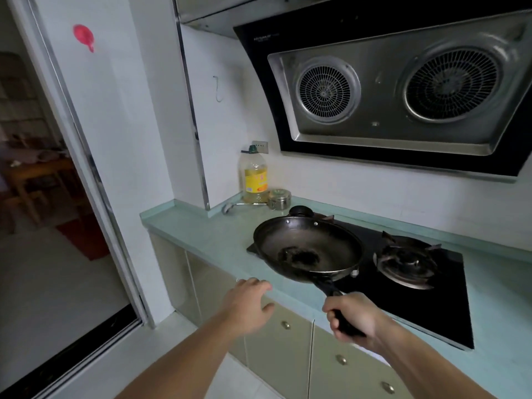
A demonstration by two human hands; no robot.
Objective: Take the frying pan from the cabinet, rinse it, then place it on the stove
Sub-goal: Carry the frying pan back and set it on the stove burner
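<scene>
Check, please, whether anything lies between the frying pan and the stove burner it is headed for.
Nothing visible does. The right hand holds the frying pan over the stove, hiding its left burner. The oil bottle stands behind, on the counter.

Dim, soft, slightly blurred; wide-angle bending at edges.

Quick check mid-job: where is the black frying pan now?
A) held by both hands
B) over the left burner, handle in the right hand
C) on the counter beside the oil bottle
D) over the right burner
B: the black round frying pan is over the left side of the black glass stove, the right hand gripping its handle.
</scene>
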